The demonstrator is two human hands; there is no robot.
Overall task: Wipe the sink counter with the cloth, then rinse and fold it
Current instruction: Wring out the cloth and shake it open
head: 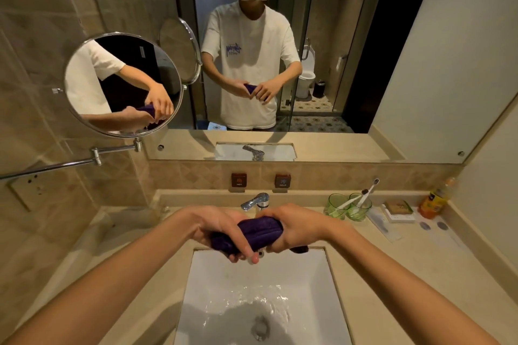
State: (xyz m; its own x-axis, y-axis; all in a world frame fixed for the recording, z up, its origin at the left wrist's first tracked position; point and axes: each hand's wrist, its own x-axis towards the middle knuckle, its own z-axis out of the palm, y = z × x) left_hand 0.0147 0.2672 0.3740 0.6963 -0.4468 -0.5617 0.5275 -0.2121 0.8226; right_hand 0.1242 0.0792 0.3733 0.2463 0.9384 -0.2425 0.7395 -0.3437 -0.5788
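A dark purple cloth is bunched into a thick roll above the back edge of the white sink. My left hand grips its left end and my right hand grips its right end, both closed tight around it. A small tail of cloth pokes out under my right hand. Water lies rippling in the basin around the drain. The chrome faucet stands just behind my hands. The beige counter surrounds the sink.
Two green glasses with toothbrushes, a soap box and an orange bottle stand at the counter's back right. A round swing-arm mirror juts out at the left. The wall mirror reflects a person in a white shirt.
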